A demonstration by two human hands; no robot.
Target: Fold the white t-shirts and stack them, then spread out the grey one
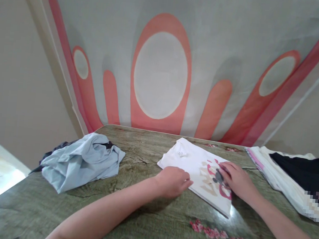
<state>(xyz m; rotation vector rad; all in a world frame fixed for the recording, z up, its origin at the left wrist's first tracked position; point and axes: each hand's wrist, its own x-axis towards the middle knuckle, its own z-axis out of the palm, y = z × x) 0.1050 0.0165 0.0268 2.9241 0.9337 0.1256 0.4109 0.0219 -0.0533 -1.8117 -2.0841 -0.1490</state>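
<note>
A white T-shirt [191, 156], folded into a flat long shape, lies slantwise on the table. It bears a pink, beige and grey print. At its near left edge is my left hand [173, 181], fingers curled and drawn together on the fabric's edge. My right hand [238, 179] is over the printed end by the right edge, its bent fingers and thumb closed on the cloth. The fingertips of both hands are partly hidden.
A crumpled light blue shirt [84, 161] lies on the left over dark cloth [56, 148]. On the right is a stack of white garments [270, 169] with a black garment [303, 173] on top. A printed backdrop [160, 74] rises behind the wood-patterned table [132, 222].
</note>
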